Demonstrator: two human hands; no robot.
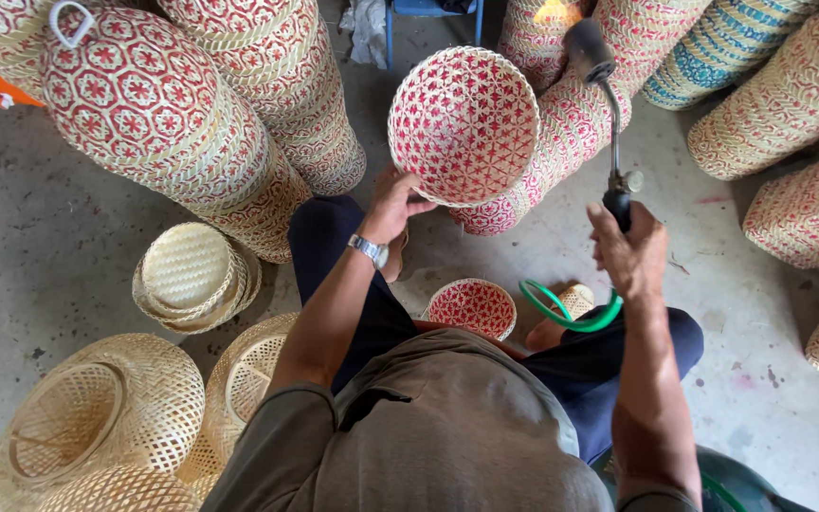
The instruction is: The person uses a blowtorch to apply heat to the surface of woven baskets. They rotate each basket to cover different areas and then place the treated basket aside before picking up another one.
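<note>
— What has each hand got?

— The left hand [392, 204] grips the lower rim of a red-and-white woven basket [464, 123], fingers curled shut around the edge, the open bowl tipped toward the camera and held up above the knees. The right hand [629, 248] is closed tight round the handle of a gas torch [609, 114], whose nozzle points up and away, level with the basket's right edge. A green hose [566, 313] loops down from it across the lap.

— Where's the risk?

— The weave looks dry and thin; I'd judge that a flame held too near one spot scorches or lights it. There's a bright glow beside the nozzle — right against the stacked baskets [618, 47] behind — so a careless swing could catch those. The hose could snag on a knee and jerk the torch.

— And the small basket [471, 307] on the floor?

— Between the legs, apart from the flame.
</note>
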